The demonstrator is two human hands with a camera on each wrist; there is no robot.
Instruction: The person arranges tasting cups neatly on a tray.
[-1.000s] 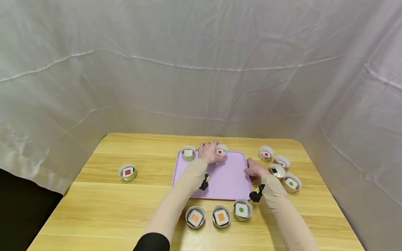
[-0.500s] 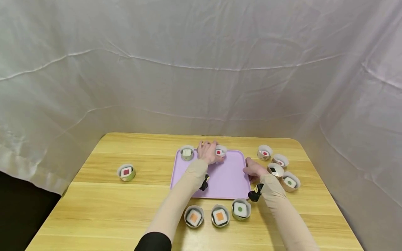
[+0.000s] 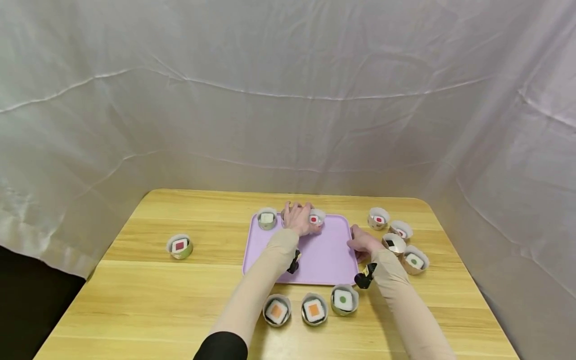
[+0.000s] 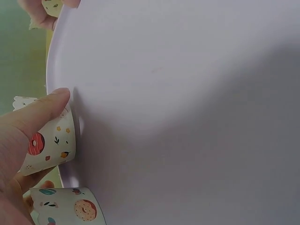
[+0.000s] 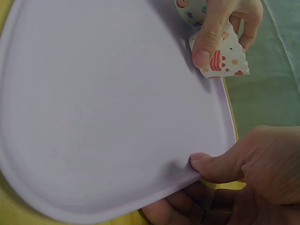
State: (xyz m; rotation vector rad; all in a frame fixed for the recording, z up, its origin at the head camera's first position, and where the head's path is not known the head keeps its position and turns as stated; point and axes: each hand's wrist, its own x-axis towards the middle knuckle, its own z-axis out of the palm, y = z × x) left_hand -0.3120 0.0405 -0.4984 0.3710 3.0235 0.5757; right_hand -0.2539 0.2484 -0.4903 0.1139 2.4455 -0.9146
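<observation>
The left hand (image 3: 299,219) curled its fingers round a donut-printed paper cup (image 4: 55,145) at the far edge of a lilac tray (image 3: 328,255), whose side the right hand (image 3: 364,242) pinched; a tug there, I reckoned, could topple the cup.

Inscriptions: none legible in any view. Texts, labels, brands, numbers, signs: none that can be read.
</observation>
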